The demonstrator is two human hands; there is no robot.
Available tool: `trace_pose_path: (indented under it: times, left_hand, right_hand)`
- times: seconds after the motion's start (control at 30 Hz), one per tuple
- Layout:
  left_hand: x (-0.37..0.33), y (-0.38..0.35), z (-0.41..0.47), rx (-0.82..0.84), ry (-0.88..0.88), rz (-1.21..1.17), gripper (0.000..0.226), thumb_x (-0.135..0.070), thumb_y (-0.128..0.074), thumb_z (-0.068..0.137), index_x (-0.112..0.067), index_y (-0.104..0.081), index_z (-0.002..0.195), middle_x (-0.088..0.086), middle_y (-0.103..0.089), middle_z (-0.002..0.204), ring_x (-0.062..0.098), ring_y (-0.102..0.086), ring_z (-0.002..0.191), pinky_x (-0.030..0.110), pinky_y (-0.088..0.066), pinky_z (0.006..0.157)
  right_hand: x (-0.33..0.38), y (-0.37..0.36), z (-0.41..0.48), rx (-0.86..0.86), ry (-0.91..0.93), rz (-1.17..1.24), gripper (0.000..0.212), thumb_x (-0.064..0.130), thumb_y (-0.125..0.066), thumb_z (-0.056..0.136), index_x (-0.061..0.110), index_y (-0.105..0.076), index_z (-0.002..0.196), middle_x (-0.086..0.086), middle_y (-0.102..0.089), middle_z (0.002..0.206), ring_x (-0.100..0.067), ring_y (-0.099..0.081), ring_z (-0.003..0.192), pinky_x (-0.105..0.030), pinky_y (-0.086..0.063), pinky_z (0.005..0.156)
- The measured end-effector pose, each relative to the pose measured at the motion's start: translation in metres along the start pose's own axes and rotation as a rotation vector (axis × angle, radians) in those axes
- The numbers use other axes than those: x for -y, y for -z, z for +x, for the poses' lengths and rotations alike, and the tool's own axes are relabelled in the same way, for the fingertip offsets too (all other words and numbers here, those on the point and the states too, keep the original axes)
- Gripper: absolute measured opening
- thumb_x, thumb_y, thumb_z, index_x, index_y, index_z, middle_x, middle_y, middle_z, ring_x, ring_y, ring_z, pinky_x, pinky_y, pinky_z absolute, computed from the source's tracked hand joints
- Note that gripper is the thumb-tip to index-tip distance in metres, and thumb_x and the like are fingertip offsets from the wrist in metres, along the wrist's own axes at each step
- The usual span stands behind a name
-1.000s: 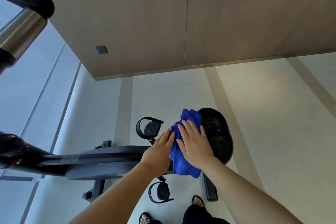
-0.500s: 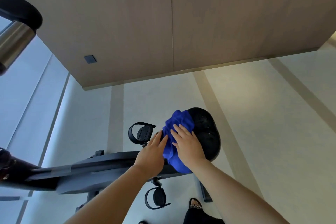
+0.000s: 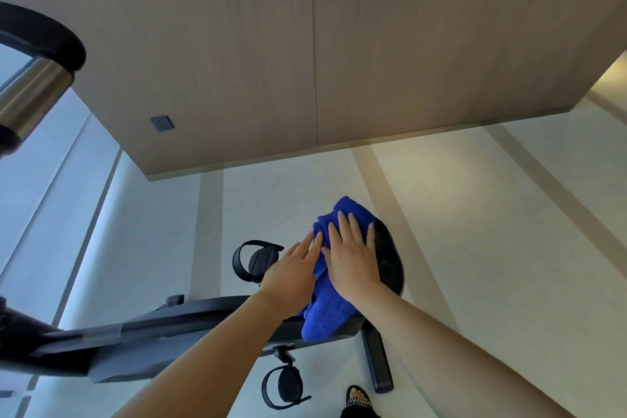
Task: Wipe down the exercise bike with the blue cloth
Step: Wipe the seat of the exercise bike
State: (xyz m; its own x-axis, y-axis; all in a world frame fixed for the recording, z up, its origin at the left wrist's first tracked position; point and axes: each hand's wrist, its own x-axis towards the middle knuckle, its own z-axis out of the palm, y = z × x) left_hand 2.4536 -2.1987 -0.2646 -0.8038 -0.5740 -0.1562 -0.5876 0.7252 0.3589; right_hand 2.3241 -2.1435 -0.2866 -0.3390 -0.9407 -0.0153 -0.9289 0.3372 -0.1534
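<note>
A blue cloth (image 3: 325, 312) lies bunched over the black saddle (image 3: 390, 261) of the exercise bike, covering most of it and hanging down over the near side. My right hand (image 3: 351, 258) presses flat on top of the cloth with fingers spread. Just to its left, my left hand (image 3: 291, 271) lies with fingertips touching the cloth's left edge. The bike's dark grey frame (image 3: 163, 329) runs left from under the saddle. One black strapped pedal (image 3: 256, 261) sits beyond the frame and another pedal (image 3: 286, 383) in front of it.
A black and chrome handlebar (image 3: 34, 78) juts in at the upper left. A wood-panelled wall (image 3: 305, 44) rises behind, with pale floor (image 3: 475, 231) all round the bike. The rear stabiliser foot (image 3: 378, 360) and my sandalled foot (image 3: 358, 399) are at the bottom.
Both hands and the cloth have slid further up and over the saddle, so more of the seat is covered than before. The view has shifted slightly.
</note>
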Motion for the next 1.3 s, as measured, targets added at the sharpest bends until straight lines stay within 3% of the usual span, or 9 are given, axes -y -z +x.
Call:
trace_pose_path:
  times: [0.1,0.27,0.4,0.6,0.87,1.1,1.3]
  left_hand:
    - [0.005,-0.005,0.000,0.089,-0.018,0.048,0.068,-0.015,-0.041,0.095,-0.017,0.003,0.148,-0.005,0.004,0.157,0.010,-0.010,0.142,0.029,-0.040,0.103]
    - [0.015,-0.011,0.003,0.172,-0.006,0.088,0.064,-0.015,-0.038,0.097,-0.016,0.002,0.148,-0.004,0.000,0.157,0.011,-0.010,0.143,0.029,-0.034,0.108]
    - [0.013,-0.017,0.014,0.204,-0.011,0.130,0.057,-0.024,-0.029,0.100,-0.015,0.002,0.147,-0.002,0.001,0.157,0.014,-0.005,0.144,0.028,-0.017,0.116]
    - [-0.003,-0.029,0.041,0.228,0.042,0.157,0.058,-0.029,-0.027,0.100,-0.016,0.005,0.147,-0.002,0.002,0.157,0.014,-0.005,0.144,0.035,-0.017,0.116]
    - [-0.015,-0.036,0.072,0.246,0.154,0.085,0.055,-0.025,-0.023,0.101,-0.016,0.004,0.147,-0.001,0.001,0.157,0.016,-0.006,0.144,0.040,-0.020,0.115]
    - [-0.034,-0.048,0.057,0.171,0.199,0.124,0.056,-0.022,-0.023,0.100,-0.018,0.007,0.147,-0.003,0.005,0.157,0.015,-0.005,0.144,0.037,-0.014,0.116]
    - [-0.040,-0.037,0.059,0.234,0.252,0.135,0.055,-0.025,-0.023,0.100,-0.016,0.003,0.147,-0.001,0.001,0.157,0.016,-0.012,0.143,0.040,-0.016,0.116]
  right_hand:
    - [-0.001,-0.018,-0.006,0.211,0.028,-0.045,0.067,0.048,-0.019,0.098,0.008,0.003,0.147,-0.017,0.008,0.156,-0.032,0.010,0.143,-0.048,0.005,0.114]
    - [-0.010,-0.025,0.000,0.183,0.044,-0.054,0.068,0.050,-0.017,0.098,0.009,0.008,0.147,-0.015,0.012,0.156,-0.030,0.013,0.143,-0.046,0.010,0.113]
    - [-0.023,-0.027,0.008,0.170,0.053,-0.008,0.064,0.046,-0.015,0.099,0.012,0.010,0.146,-0.008,0.013,0.157,-0.023,0.014,0.143,-0.040,0.012,0.113]
    - [-0.055,-0.023,0.037,0.190,0.006,0.047,0.062,0.044,-0.016,0.099,0.012,0.009,0.147,-0.005,0.011,0.157,-0.020,0.011,0.144,-0.038,0.008,0.114]
    - [-0.073,-0.016,0.068,0.183,0.003,0.108,0.052,0.043,-0.025,0.099,0.015,-0.025,0.143,-0.005,-0.024,0.153,-0.025,-0.019,0.140,-0.042,-0.013,0.116]
    - [-0.091,-0.013,0.033,0.167,0.062,0.193,0.051,0.035,-0.030,0.100,0.015,-0.019,0.146,-0.005,-0.012,0.157,-0.021,-0.008,0.144,-0.037,-0.008,0.116]
    - [-0.091,-0.002,0.053,0.320,0.108,0.121,0.054,0.038,-0.025,0.100,0.017,-0.011,0.148,-0.004,-0.006,0.158,-0.023,-0.004,0.144,-0.041,-0.008,0.117]
